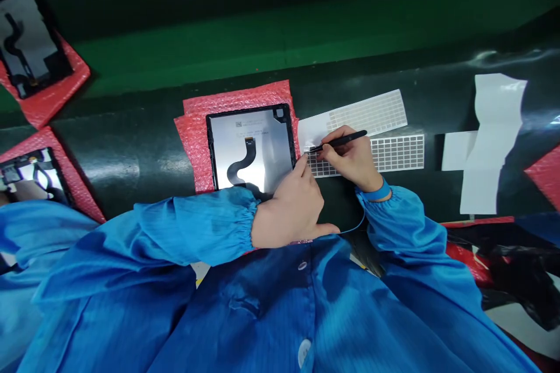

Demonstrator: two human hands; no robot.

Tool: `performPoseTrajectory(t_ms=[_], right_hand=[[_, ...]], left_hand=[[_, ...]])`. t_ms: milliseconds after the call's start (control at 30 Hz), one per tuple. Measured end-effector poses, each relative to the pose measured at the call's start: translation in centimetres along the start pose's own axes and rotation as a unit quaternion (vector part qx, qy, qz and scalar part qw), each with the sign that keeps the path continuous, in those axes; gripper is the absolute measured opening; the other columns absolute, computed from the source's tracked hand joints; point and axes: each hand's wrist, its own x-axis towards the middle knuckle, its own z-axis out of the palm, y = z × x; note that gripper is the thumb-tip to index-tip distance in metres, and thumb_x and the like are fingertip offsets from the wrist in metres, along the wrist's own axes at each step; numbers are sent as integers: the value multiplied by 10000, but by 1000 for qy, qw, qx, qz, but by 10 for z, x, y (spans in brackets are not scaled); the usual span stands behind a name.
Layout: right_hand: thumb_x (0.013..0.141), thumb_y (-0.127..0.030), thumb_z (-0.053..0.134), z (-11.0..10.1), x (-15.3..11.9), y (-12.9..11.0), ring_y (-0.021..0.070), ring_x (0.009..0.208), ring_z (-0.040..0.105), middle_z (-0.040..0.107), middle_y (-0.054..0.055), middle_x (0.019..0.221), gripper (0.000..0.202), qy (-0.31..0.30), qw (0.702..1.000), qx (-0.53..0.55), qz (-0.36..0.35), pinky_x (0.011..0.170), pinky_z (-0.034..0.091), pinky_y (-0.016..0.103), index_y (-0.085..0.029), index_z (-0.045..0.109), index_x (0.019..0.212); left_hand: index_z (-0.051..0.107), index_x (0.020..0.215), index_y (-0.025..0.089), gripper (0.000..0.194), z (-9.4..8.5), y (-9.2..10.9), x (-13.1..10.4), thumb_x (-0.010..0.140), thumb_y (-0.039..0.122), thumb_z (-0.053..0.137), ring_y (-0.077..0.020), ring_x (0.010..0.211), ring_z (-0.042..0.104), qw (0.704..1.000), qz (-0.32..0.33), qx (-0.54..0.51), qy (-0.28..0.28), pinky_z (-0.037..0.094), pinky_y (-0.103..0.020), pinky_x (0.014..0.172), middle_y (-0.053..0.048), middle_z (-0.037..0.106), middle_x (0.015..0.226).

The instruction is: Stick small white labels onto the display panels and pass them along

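Observation:
My right hand (350, 157) is closed around black tweezers (345, 139), held like a pen, their tip at the left end of a sheet of small grey rectangular stickers (398, 152). My left hand (293, 204) lies palm down, fingers stretched out and thumb apart, with the fingertips at that same end of the sheet. Beneath my left wrist is the lower edge of a tablet screen assembly (271, 145), its silvery back up, with a black flex cable (247, 160). Red bubble wrap (195, 151) lies under it. Whether the tips grip a sticker is too small to tell.
A second sticker sheet (367, 113) lies just behind the first. White paper strips (492, 145) lie to the right. More screen assemblies (32, 41) on red wrap sit at the left, near another person's blue sleeve (30, 233). A blue wrist strap (378, 191) trails a cord from my right wrist.

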Motion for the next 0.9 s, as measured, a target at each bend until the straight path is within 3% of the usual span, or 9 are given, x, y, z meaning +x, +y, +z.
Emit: performPoseTrajectory(t_ms=[167,367,500,600,667,767,833,900], right_hand=[[842,-228,750,-1,2,1,200,650,765,731,-2,721,115,-14,1000,-11,7,605,607,310,-220,670,925],[851,-266,793,-2,4,1,201,648,760,728,8,728,130,-22,1000,-10,3,592,603,308,-219,680,896],[845,-344,826,-3,5,-1,207,640,774,731,7,727,208,-18,999,43,24,607,640,325,-224,658,874],[826,-437,848,-6,9,-7,205,590,762,730,1,676,293,10,997,79,20,585,653,338,-239,637,865],[817,-496,851,-8,13,-15,210,563,754,727,1,656,330,27,996,88,6,550,647,345,-250,636,869],[821,-526,847,-6,19,-31,227,581,767,746,10,695,341,22,994,101,-15,517,638,347,-265,638,888],[854,-506,827,-1,23,-41,225,597,775,766,13,738,308,-6,992,120,-29,519,644,342,-267,640,905],[896,-470,798,5,24,-47,218,612,781,777,15,755,261,-41,988,143,-40,533,657,336,-257,650,923]], left_hand=[[844,1038,41,1117,4,-2,6,824,978,274,-504,1221,641,1000,-6,-23,-19,234,-599,1218,-289,759,1092],[857,968,80,1088,-7,-3,8,825,980,263,-499,1253,626,997,0,-16,-78,195,-594,1237,-268,771,1042],[837,1041,46,1067,-15,-4,10,880,934,269,-492,1280,607,994,8,-10,-108,155,-605,1239,-264,768,1072],[802,1148,21,1052,-17,-3,9,916,901,274,-480,1242,630,993,11,-10,-119,203,-609,1213,-257,760,1121],[754,1240,-8,1037,-19,-2,4,948,865,276,-458,1217,646,998,11,-6,-66,251,-585,1195,-270,737,1189],[706,1283,-34,933,-26,-2,-13,1018,759,292,-421,1219,633,997,31,-2,73,357,-525,1130,-277,700,1245],[713,1238,-2,768,-32,-4,-29,1063,648,342,-361,1128,653,991,30,-23,132,467,-452,977,-228,709,1166],[707,1213,38,601,-34,-9,-44,1087,533,390,-293,969,671,987,-17,-53,151,500,-383,783,-158,708,1029]])
